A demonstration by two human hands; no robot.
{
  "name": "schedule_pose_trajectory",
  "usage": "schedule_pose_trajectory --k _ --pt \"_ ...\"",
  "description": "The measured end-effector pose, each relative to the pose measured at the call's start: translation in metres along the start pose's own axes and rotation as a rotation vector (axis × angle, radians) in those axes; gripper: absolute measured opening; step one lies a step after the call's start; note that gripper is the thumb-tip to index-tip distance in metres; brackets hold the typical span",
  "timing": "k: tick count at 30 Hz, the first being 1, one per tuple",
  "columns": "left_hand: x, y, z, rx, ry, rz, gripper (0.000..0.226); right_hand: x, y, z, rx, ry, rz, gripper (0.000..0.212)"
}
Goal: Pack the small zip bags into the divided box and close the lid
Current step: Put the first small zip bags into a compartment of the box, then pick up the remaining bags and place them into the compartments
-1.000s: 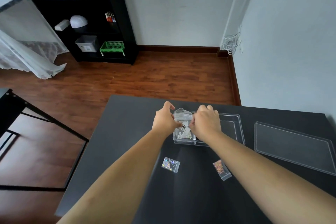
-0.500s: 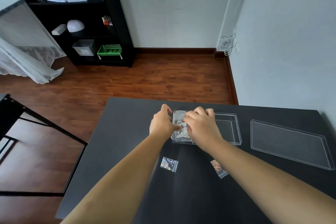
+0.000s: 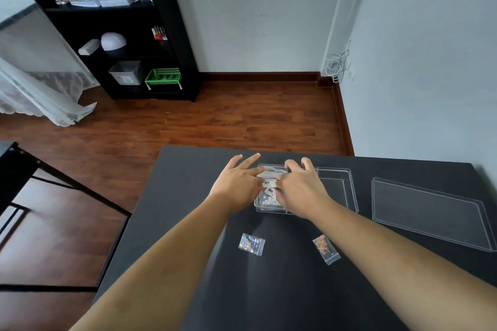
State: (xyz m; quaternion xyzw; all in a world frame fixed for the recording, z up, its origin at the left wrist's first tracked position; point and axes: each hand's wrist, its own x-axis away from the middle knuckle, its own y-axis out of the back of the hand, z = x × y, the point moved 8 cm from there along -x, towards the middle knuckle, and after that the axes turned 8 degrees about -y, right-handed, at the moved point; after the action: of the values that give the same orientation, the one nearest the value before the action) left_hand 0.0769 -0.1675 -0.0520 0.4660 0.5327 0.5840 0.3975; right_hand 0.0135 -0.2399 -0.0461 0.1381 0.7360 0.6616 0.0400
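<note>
A clear divided box (image 3: 347,191) stands on the black table (image 3: 188,185). Its left compartment holds zip bags (image 3: 270,185) with white bits and barcode labels. My left hand (image 3: 238,183) and my right hand (image 3: 301,188) lie flat over that compartment, fingers spread, pressing on the bags. The box's right compartment looks bare. The clear lid (image 3: 430,212) lies flat to the right of the box. Two more zip bags rest nearer to me: a silver glitter bag (image 3: 251,244) and an orange-pink glitter bag (image 3: 326,248).
The table's left edge drops to a wooden floor. A black shelf (image 3: 172,35) with a green basket (image 3: 162,78) stands against the far wall. A wall runs close along the table's right side.
Both hands held a bag upright above the left compartment, then lowered it in. Now the fingers are spread flat on top of the bags.
</note>
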Motion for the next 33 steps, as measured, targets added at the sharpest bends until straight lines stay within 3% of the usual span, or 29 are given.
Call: schedule_pose_trajectory --k 9,14,17,19,22,28,30,33 --pt "0.001 0.003 -0.002 0.064 0.040 -0.030 0.039 -0.003 -0.004 0.000 -0.032 0.004 0.065 0.039" --pt "0.022 0.020 0.000 0.233 0.118 -0.197 0.037 0.011 0.015 -0.024 -0.552 -0.140 -0.095 0.022" --pt "0.053 0.030 -0.003 0.254 0.177 -0.367 0.025 0.033 0.028 -0.040 -0.692 -0.121 -0.189 0.017" --pt "0.074 0.022 -0.007 0.246 0.226 -0.396 0.019 0.056 0.032 -0.047 -0.732 -0.089 -0.226 0.012" --pt "0.092 -0.008 -0.015 0.288 0.275 -0.281 0.021 0.093 0.024 -0.046 -0.712 -0.070 -0.210 0.009" --pt "0.087 -0.047 -0.036 0.358 0.268 0.001 0.051 0.128 -0.032 -0.042 -0.494 -0.060 0.086 0.027" --pt "0.083 -0.049 -0.039 0.375 0.287 0.007 0.050 0.129 -0.048 -0.042 -0.358 -0.047 0.174 0.042" --pt "0.080 -0.050 -0.040 0.406 0.311 0.027 0.030 0.121 -0.057 -0.044 -0.362 -0.082 0.223 0.051"
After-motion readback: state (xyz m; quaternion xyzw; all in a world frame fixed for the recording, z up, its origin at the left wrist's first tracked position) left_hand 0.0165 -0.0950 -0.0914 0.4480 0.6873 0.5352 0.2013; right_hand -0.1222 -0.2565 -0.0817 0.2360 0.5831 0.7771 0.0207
